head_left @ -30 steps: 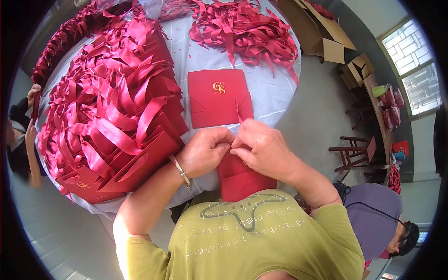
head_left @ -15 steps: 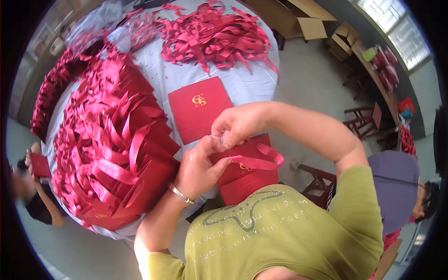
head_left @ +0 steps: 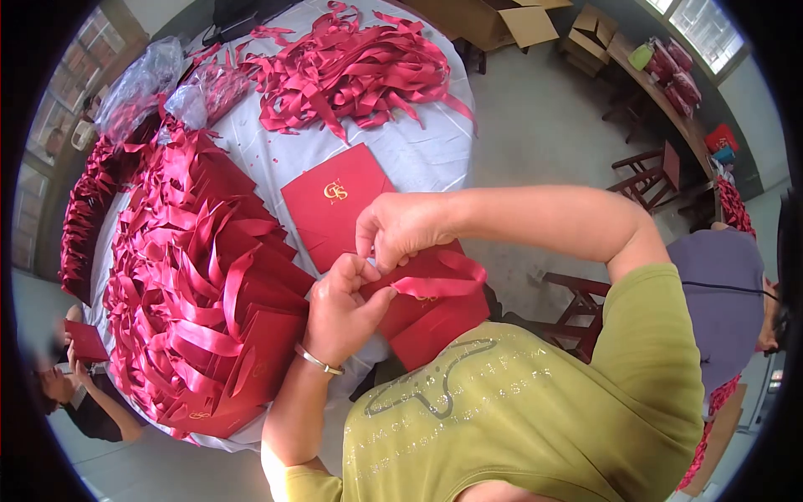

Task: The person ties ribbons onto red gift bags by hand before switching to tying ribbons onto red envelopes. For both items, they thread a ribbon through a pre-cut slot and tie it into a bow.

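A red paper gift bag (head_left: 443, 328) with gold lettering lies in front of my chest, partly covered by my hands. Its pink-red ribbon (head_left: 452, 285) loops out to the right over the bag. My left hand (head_left: 338, 303), a metal bangle at its wrist, pinches the ribbon between thumb and fingers. Close above it, my right hand (head_left: 405, 227) has its fingers closed at the bag's upper edge, almost touching the left fingertips. What the right fingers pinch is too small to make out. Another flat red bag (head_left: 335, 205) with a gold monogram rests just beyond my hands.
To the left, a large stack of red ribboned bags (head_left: 196, 293) covers the table. A heap of loose ribbons (head_left: 355, 71) lies at the back, beside clear plastic bags (head_left: 142, 84). Another person (head_left: 96, 393) holds a red item at far left; one (head_left: 715, 301) sits at right.
The camera view has shifted, so the table appears farther left. My hands remain together at the bag, with the right fingers slightly repositioned. The person at far left now shows both hands at the red item.
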`<state>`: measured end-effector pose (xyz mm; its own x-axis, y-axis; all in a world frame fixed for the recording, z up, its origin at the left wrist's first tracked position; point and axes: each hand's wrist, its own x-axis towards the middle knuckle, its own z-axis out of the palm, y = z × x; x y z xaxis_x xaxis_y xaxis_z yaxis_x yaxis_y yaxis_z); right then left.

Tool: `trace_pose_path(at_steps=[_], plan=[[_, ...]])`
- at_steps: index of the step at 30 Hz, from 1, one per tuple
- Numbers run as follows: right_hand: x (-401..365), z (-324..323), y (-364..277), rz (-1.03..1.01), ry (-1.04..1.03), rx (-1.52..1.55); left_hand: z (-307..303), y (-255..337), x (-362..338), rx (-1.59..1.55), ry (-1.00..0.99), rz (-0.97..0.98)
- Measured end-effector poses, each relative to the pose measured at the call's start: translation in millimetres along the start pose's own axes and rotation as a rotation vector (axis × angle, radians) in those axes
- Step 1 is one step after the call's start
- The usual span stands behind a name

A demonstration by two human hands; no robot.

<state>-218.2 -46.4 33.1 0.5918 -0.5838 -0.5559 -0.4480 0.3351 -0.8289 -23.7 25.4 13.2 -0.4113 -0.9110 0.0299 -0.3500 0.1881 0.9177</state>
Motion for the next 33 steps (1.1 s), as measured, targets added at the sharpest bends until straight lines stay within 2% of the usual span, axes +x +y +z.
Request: trace_pose_path(at_steps=[2, 3, 6, 8, 10, 13, 18, 22, 24, 26, 29, 31, 33], plan=[[1.5, -3.6, 1.0, -0.223, 0.221, -0.087, 2.2, 13.5, -2.0, -0.158, -0.073, -0.066], [7.5, -9.2, 4.5, -0.322, 0.281, -0.082, 1.4, 19.6, -4.3, -0.118, -0.094, -0.056], [8.2, -15.9, 0.8, -0.303, 0.384, -0.002, 2.3, 18.7, -5.4, -0.153, -0.109, -0.034], [3.6, -20.1, -3.4, -0.283, 0.373, 0.020, 5.3, 13.7, -4.5, -0.167, -0.111, -0.071], [-2.1, -18.7, -7.0, -0.208, 0.278, -0.072, 10.0, 2.5, -5.6, -0.199, -0.101, -0.035], [-2.9, -14.9, -2.2, -0.280, 0.236, -0.231, 7.2, -2.3, -7.1, -0.042, -0.103, 0.014], [6.3, -3.2, 2.8, -0.355, 0.272, -0.416, 12.1, 4.1, -13.6, 0.148, -0.035, 0.179], [8.7, 6.9, -4.2, -0.374, 0.386, -0.588, 13.3, 0.2, -12.8, 0.178, -0.017, 0.189], [14.1, 10.6, -6.8, -0.378, 0.415, -0.658, 9.7, 5.6, -12.0, 0.199, -0.086, 0.074], [18.9, 13.3, -8.3, -0.333, 0.411, -0.870, 8.9, 4.0, -11.0, 0.182, -0.091, 0.065], [15.9, 23.1, -14.2, -0.312, 0.448, -1.009, 12.6, -1.7, -10.4, 0.045, -0.062, 0.119], [17.5, 23.1, -13.0, -0.280, 0.453, -0.981, 10.7, -4.0, -10.2, -0.047, -0.121, 0.049], [24.1, 17.7, -4.0, -0.389, 0.493, -0.874, 8.8, -4.4, -10.5, -0.053, -0.154, 0.074]])
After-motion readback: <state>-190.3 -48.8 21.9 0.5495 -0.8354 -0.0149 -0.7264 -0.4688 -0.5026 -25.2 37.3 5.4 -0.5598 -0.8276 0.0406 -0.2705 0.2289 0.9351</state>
